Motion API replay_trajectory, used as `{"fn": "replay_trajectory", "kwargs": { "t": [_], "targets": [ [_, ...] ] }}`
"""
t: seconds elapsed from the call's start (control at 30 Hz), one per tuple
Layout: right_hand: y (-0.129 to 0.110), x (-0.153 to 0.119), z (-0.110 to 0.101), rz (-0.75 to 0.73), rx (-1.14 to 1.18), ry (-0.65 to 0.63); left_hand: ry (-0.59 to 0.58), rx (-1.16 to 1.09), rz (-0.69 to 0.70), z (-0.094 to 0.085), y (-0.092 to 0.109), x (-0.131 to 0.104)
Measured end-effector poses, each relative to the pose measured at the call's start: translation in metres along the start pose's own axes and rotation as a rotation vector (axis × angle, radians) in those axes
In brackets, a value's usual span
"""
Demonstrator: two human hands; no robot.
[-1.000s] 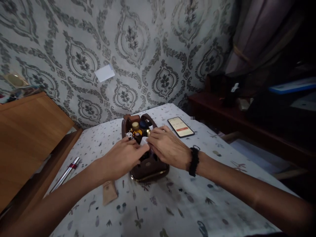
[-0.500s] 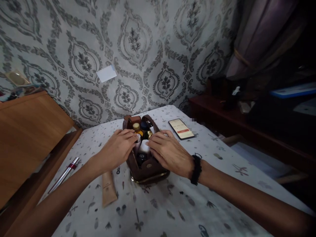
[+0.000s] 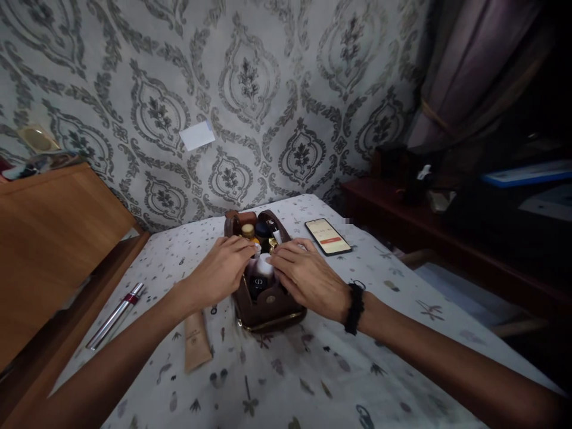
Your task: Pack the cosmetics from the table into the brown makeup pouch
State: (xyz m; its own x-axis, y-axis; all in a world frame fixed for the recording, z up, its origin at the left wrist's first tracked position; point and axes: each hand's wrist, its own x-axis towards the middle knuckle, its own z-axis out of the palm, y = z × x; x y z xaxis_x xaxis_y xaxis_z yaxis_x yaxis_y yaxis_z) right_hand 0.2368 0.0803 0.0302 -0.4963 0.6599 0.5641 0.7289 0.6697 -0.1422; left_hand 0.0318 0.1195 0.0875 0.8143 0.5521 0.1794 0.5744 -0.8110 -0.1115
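Note:
A brown cosmetic bag stands unzipped on the bed, packed with small items. Inside it show a gold-capped bottle, a dark round lid, a black case with a pale logo and a white container. My left hand reaches over the left rim, its fingers closed on a small white-capped bottle. Over the right rim curls my right hand, fingers together and fingertips against the white container; whatever lies under its palm is hidden.
On the patterned bedsheet lie a tan squeeze tube and a silver tube with a red band. A phone rests right of the bag. Wooden furniture borders the left; a dark red table stands right.
My left hand has shifted slightly right, and the white-capped bottle has moved with it toward the bag's middle. My right hand stays nearly in place. The camera view has turned a little.

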Motion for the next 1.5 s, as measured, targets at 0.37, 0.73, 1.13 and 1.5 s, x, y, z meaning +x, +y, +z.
{"fn": "replay_trajectory", "kwargs": {
  "t": [0.37, 0.73, 1.13, 1.5],
  "targets": [
    [-0.002, -0.002, 0.0, -0.002, 0.017, 0.04, 0.117, -0.127, -0.057, 0.006, -0.005, -0.009],
    [0.001, -0.009, 0.003, 0.007, 0.152, 0.241, 0.121, -0.165, -0.086, 0.008, -0.008, -0.009],
    [-0.066, -0.026, 0.013, -0.183, 0.353, 0.319, 0.389, -0.395, -0.151, 0.016, -0.007, -0.039],
    [-0.121, -0.022, 0.123, -0.066, 0.588, 0.044, 0.402, -0.09, -0.676, 0.098, -0.076, -0.194]
  ]
}}
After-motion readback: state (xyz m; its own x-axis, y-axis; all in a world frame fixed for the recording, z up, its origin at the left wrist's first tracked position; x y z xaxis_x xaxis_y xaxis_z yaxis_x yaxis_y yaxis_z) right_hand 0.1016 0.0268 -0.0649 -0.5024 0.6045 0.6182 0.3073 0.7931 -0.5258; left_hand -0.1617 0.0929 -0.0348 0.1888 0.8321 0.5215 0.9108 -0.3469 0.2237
